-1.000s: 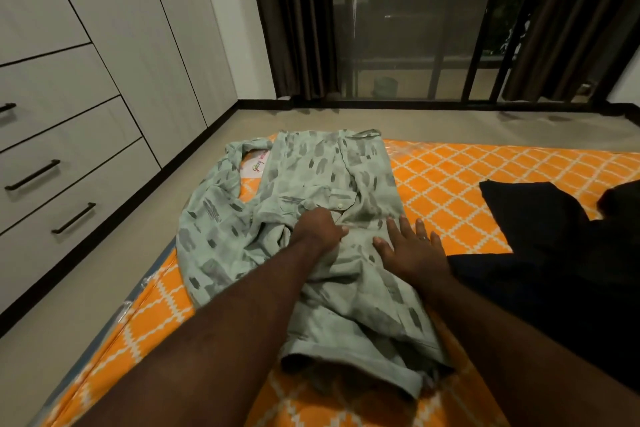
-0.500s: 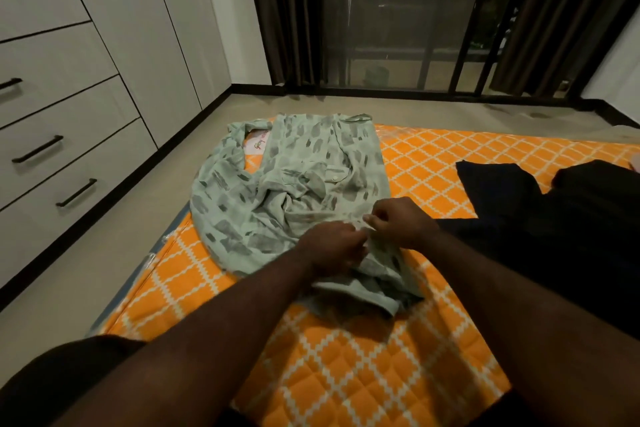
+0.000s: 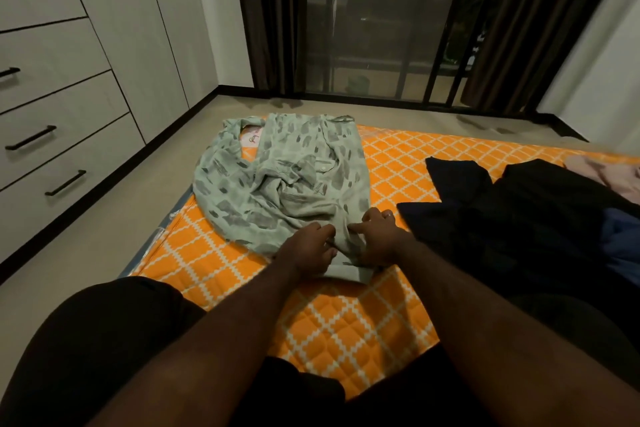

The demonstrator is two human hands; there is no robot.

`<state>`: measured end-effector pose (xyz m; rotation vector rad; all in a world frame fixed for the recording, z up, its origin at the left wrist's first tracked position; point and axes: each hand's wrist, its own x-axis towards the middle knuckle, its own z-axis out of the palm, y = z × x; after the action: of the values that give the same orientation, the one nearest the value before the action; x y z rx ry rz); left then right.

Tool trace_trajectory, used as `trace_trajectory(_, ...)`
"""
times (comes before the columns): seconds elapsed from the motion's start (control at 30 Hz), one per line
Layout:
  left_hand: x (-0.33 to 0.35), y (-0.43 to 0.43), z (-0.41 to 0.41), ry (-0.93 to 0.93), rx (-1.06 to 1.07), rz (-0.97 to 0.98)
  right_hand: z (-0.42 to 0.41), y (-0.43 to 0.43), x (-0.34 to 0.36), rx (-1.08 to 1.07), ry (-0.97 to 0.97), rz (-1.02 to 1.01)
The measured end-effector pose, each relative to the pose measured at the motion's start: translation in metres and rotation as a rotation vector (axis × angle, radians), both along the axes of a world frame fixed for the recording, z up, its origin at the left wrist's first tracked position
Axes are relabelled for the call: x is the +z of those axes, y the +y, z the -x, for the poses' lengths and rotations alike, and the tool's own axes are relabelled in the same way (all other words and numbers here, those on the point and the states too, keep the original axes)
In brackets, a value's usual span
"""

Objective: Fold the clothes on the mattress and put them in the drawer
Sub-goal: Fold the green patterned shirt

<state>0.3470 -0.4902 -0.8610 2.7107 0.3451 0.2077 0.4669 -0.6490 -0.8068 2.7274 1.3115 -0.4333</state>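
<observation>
A pale green shirt with grey dashes (image 3: pixel 294 177) lies crumpled on the orange quilted mattress (image 3: pixel 346 322), its collar at the far end. My left hand (image 3: pixel 308 250) and my right hand (image 3: pixel 379 239) sit side by side on the shirt's near hem, each pinching a bunch of the fabric with curled fingers. A pile of black clothes (image 3: pixel 502 211) lies on the mattress just right of my right hand. Closed drawers with black handles (image 3: pixel 65 182) are in the wardrobe at the left.
A strip of bare floor (image 3: pixel 114 232) runs between the mattress and the wardrobe. Pink fabric (image 3: pixel 606 173) and something blue (image 3: pixel 623 236) lie at the right edge. Dark curtains and a barred glass door (image 3: pixel 381 28) stand behind. My dark-clothed knees (image 3: pixel 104 340) are at the front.
My hands slid from the shirt's middle, where the right one lay flat, down to its near hem and closed on the fabric. The shirt has bunched up and my view has pulled back.
</observation>
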Motion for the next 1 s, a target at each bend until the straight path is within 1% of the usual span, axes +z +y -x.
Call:
trace_trajectory(0.1,-0.002,-0.002,0.003,0.039,0.059,0.015,0.008,0.005,-0.004,0.048,-0.122,-0.007)
trace_trajectory(0.17,-0.001,-0.002,0.002,0.063,0.084,0.038,0.013,0.011,-0.004,0.055,-0.124,-0.064)
trace_trajectory(0.3,0.003,-0.002,0.000,-0.007,0.087,0.072,0.020,0.019,-0.001,-0.037,0.009,-0.211)
trace_trajectory(0.4,0.004,-0.002,0.002,-0.086,0.144,-0.024,0.020,0.019,0.001,-0.070,0.159,-0.364)
trace_trajectory(0.43,0.005,0.000,0.001,-0.111,0.170,-0.037,0.020,0.018,0.004,-0.081,0.199,-0.382)
trace_trajectory(0.47,0.005,0.002,0.000,-0.137,0.194,-0.031,0.019,0.019,0.005,-0.080,0.227,-0.377)
trace_trajectory(0.57,0.004,0.007,-0.004,-0.193,0.238,0.008,0.015,0.021,0.004,-0.037,0.267,-0.250)
trace_trajectory(0.63,0.000,0.010,-0.005,-0.196,0.276,0.038,0.015,0.021,0.002,-0.004,0.301,-0.184)
trace_trajectory(0.73,-0.009,0.013,-0.005,-0.103,0.261,0.045,0.014,0.020,0.004,0.010,0.294,-0.191)
trace_trajectory(0.83,-0.012,0.016,-0.004,0.000,0.218,-0.020,0.011,0.019,0.010,0.017,0.217,-0.173)
trace_trajectory(0.9,-0.008,0.017,-0.003,0.026,0.212,-0.054,0.010,0.016,0.008,0.033,0.180,-0.128)
trace_trajectory(1.0,-0.001,0.018,-0.001,0.103,0.205,-0.108,0.015,0.011,0.000,0.001,0.223,-0.078)
